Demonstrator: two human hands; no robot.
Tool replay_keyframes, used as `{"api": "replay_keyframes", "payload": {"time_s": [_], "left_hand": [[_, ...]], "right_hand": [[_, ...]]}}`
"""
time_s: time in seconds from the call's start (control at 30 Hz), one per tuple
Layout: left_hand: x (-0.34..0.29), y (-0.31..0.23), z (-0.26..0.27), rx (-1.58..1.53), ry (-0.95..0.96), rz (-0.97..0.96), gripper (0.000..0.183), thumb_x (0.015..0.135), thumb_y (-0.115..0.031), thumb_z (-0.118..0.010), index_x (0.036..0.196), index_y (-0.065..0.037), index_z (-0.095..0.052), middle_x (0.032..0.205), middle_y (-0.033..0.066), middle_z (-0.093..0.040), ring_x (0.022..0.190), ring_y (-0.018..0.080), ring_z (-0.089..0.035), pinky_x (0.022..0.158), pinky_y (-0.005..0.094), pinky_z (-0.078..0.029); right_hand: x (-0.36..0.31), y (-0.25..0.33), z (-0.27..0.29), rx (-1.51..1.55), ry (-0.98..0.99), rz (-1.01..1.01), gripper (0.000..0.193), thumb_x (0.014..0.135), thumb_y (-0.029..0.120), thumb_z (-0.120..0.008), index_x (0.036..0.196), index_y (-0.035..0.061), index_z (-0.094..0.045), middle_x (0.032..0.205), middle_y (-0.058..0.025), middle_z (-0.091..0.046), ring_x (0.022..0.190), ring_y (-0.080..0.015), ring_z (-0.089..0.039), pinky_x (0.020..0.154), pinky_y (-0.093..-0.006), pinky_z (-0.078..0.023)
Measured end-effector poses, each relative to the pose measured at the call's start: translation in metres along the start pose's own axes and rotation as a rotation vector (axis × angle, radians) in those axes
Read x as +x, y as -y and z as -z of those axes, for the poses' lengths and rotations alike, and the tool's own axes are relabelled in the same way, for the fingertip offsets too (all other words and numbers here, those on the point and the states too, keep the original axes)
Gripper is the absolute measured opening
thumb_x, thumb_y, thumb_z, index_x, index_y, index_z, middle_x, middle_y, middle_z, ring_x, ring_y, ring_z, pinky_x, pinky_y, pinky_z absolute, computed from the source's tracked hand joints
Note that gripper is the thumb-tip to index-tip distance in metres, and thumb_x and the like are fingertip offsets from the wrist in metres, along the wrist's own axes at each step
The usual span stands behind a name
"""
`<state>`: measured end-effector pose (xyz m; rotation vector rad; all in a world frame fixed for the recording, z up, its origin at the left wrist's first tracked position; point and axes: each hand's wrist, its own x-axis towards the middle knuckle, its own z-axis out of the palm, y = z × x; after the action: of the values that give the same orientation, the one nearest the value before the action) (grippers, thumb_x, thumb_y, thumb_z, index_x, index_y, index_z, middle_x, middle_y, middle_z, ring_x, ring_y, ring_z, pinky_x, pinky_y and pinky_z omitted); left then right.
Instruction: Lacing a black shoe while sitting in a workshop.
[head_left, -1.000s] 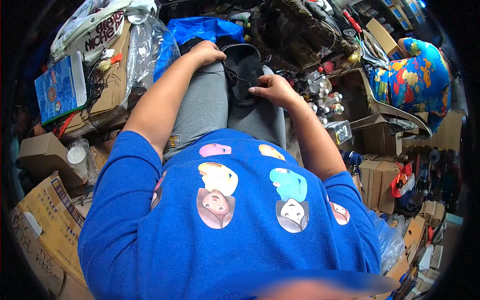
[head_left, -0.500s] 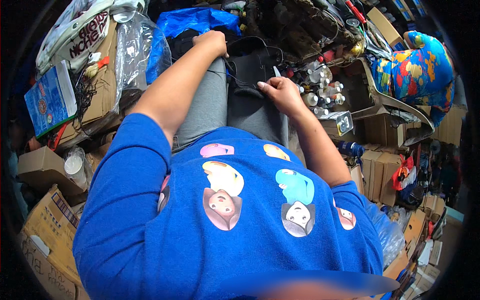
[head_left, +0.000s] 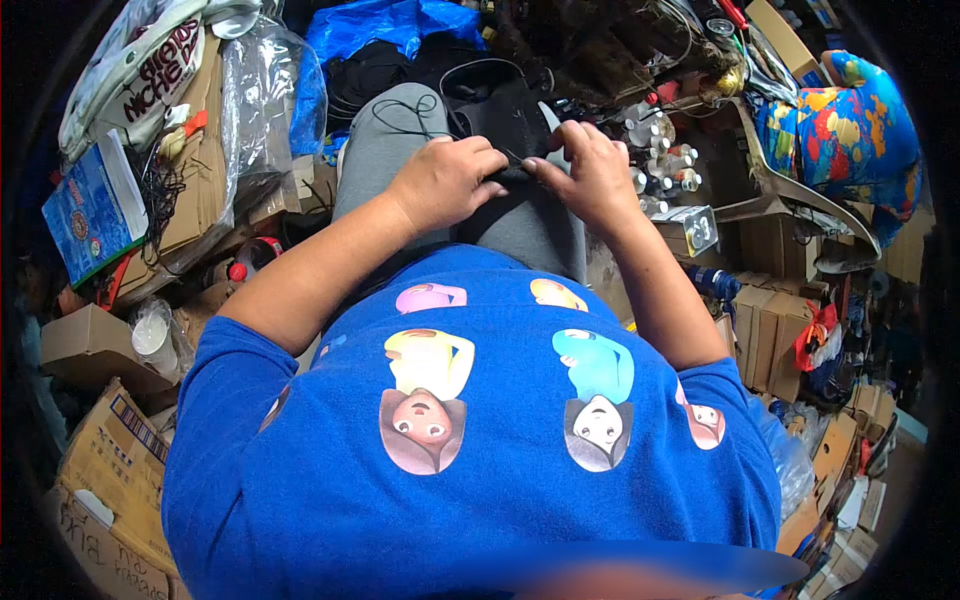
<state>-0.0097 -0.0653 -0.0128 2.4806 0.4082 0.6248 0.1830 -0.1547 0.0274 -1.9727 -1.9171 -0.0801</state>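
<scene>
Across my thighs lies a black piece of sheet-like material (head_left: pixel 518 122), its near edge between my two hands. My left hand (head_left: pixel 448 182) is closed in a pinch at that edge, on a thin black cord whose end shows between the hands. A loose loop of black cord (head_left: pixel 408 116) rests on my grey left trouser knee. My right hand (head_left: pixel 592 182) pinches the edge of the black material between thumb and forefinger, its other fingers curled. The fingertips of both hands are close together, and the exact spot where the cord meets the material is partly hidden.
Several small bottles with pale caps (head_left: pixel 672 165) stand right of my right hand. A curved, pale-edged seat-like piece (head_left: pixel 790 200) lies beyond them. Blue plastic sheeting (head_left: pixel 385 25) and black bundles (head_left: pixel 368 80) are past my knees. Cardboard boxes (head_left: pixel 105 345) are at the left.
My left hand has come back from beyond the left knee to beside my right hand. A cord loop now lies on that knee. My right hand still pinches the black material.
</scene>
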Motion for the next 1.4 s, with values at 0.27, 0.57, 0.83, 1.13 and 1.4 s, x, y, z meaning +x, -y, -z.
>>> {"api": "replay_keyframes", "payload": {"time_s": [0.27, 0.57, 0.83, 1.13, 1.4], "left_hand": [[-0.003, -0.003, 0.005, 0.025, 0.023, 0.015, 0.027, 0.072, -0.021, -0.072, 0.092, -0.007, -0.061, 0.087, 0.0099, -0.060, 0.080, 0.0297, -0.060, 0.072, 0.0376, -0.047], [0.009, 0.020, 0.028, -0.253, 0.154, 0.120, 0.026, 0.077, -0.019, -0.070, 0.099, -0.007, -0.066, 0.093, 0.0135, -0.066, 0.086, 0.0288, -0.063, 0.075, 0.0356, -0.050], [0.049, 0.051, 0.023, -0.223, 0.152, -0.065, 0.031, 0.074, -0.001, -0.068, 0.100, -0.019, -0.070, 0.112, 0.0059, -0.053, 0.101, 0.0238, -0.057, 0.086, 0.0323, -0.050], [0.054, 0.056, 0.020, -0.257, 0.201, 0.002, 0.026, 0.070, -0.007, -0.074, 0.093, -0.018, -0.072, 0.104, 0.0042, -0.052, 0.100, 0.0208, -0.056, 0.086, 0.0312, -0.049], [0.054, 0.057, 0.015, -0.265, 0.198, 0.013, 0.024, 0.069, -0.008, -0.075, 0.091, -0.016, -0.071, 0.103, 0.0045, -0.052, 0.098, 0.0209, -0.056, 0.084, 0.0307, -0.048]], "right_hand": [[0.002, -0.008, 0.015, 0.392, 0.547, -0.127, 0.034, 0.083, 0.030, -0.062, 0.071, -0.0015, -0.056, 0.067, -0.0192, -0.052, 0.065, -0.0348, -0.054, 0.059, -0.0416, -0.042], [-0.018, -0.021, 0.060, 0.773, 0.331, -0.327, 0.014, 0.083, 0.013, -0.066, 0.083, -0.0004, -0.062, 0.075, -0.0041, -0.050, 0.068, -0.0110, -0.048, 0.061, -0.0263, -0.040], [0.014, -0.002, 0.039, 0.325, 0.401, -0.139, 0.023, 0.078, 0.006, -0.066, 0.100, 0.0121, -0.070, 0.080, -0.0094, -0.057, 0.072, -0.0233, -0.060, 0.066, -0.0326, -0.048], [0.027, -0.003, 0.035, 0.248, 0.468, -0.096, 0.019, 0.078, 0.008, -0.064, 0.095, 0.0111, -0.070, 0.083, -0.0114, -0.058, 0.078, -0.0283, -0.061, 0.070, -0.0374, -0.049], [0.032, 0.004, 0.029, 0.198, 0.473, -0.073, 0.018, 0.076, 0.010, -0.063, 0.092, 0.0113, -0.070, 0.082, -0.0124, -0.058, 0.078, -0.0315, -0.061, 0.071, -0.0385, -0.050]]}}
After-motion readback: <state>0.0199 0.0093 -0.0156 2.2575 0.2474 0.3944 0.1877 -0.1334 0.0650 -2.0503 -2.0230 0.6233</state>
